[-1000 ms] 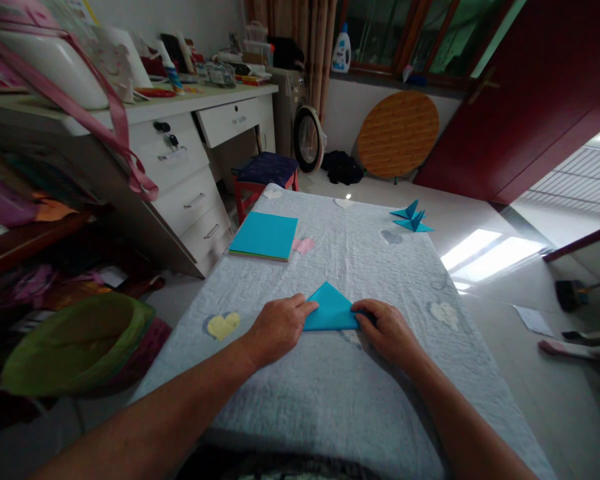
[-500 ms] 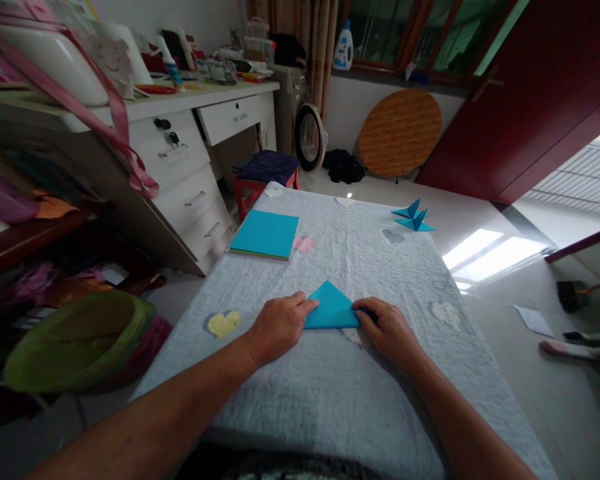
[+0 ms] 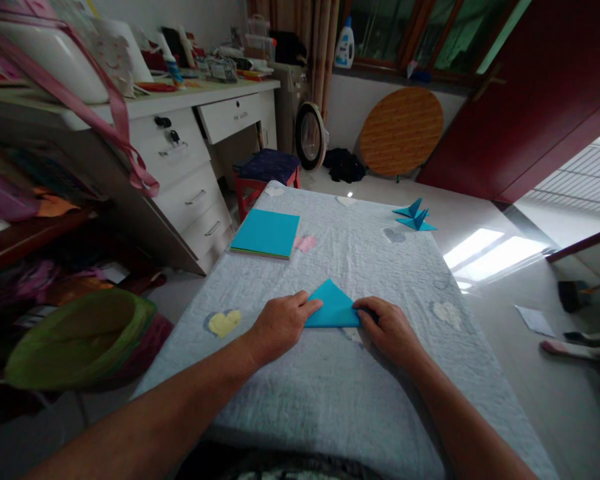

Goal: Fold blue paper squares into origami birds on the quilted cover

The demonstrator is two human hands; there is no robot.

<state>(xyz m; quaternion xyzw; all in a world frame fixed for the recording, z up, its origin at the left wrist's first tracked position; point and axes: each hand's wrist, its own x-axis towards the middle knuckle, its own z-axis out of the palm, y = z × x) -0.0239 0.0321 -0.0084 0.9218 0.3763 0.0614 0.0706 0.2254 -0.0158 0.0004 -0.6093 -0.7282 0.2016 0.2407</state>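
Note:
A blue paper folded into a triangle (image 3: pixel 333 308) lies flat on the pale quilted table cover (image 3: pixel 330 393), its tip pointing away from me. My left hand (image 3: pixel 279 326) presses down on the triangle's left corner with its fingertips. At the right corner, my right hand (image 3: pixel 389 330) pinches the paper's edge. A stack of square coloured paper (image 3: pixel 266 233) with a blue sheet on top sits further back on the left. Two folded blue paper figures (image 3: pixel 414 216) rest at the far right edge of the table.
A white desk with drawers (image 3: pixel 190 160) stands to the left, cluttered on top. A green-lined bin (image 3: pixel 75 340) sits at lower left. A red stool (image 3: pixel 267 175) is beyond the table. A round wooden board (image 3: pixel 401 132) leans on the far wall beside a dark red door (image 3: pixel 540 100).
Both hands stay on the triangle's corners; the left fingers have crept slightly further onto the paper. The view has shifted a little.

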